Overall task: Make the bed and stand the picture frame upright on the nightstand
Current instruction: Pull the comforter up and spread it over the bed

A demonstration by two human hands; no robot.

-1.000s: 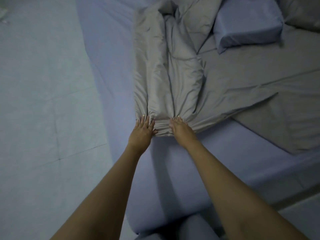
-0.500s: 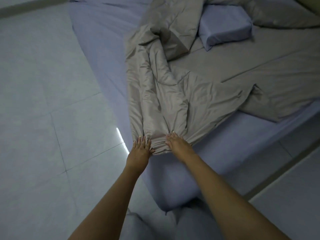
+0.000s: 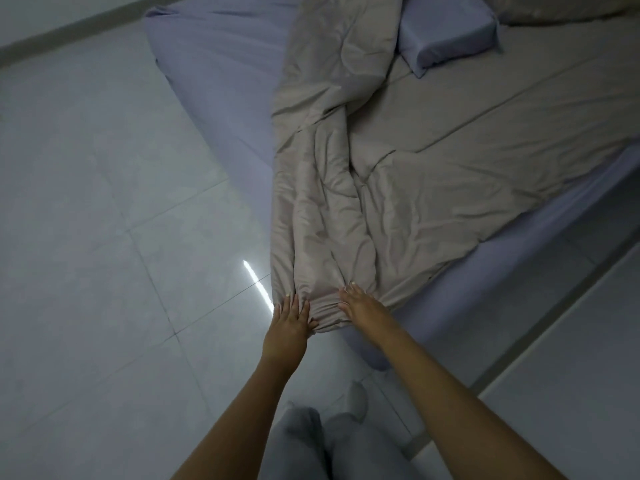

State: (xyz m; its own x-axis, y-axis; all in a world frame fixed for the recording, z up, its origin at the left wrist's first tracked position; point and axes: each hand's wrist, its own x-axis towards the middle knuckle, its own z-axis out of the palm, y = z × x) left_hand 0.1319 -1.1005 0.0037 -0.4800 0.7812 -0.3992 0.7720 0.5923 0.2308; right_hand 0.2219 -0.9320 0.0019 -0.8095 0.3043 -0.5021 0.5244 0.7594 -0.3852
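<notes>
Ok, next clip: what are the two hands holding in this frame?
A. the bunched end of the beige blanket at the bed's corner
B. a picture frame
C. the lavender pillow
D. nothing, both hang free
A: the left hand and right hand both grip the gathered end of the beige blanket at the bed's near corner; the lavender pillow lies untouched far up the bed.

Both bare arms reach forward and down from the lower edge of view, converging slightly. Left hand (image 3: 288, 323) lies palm down, fingers straight and close together, fingertips pinching gathered cloth. Right hand (image 3: 360, 305) lies just beside it, knuckles up, fingers curled into the same bunched cloth edge. Wrists level, elbows nearly straight.
</notes>
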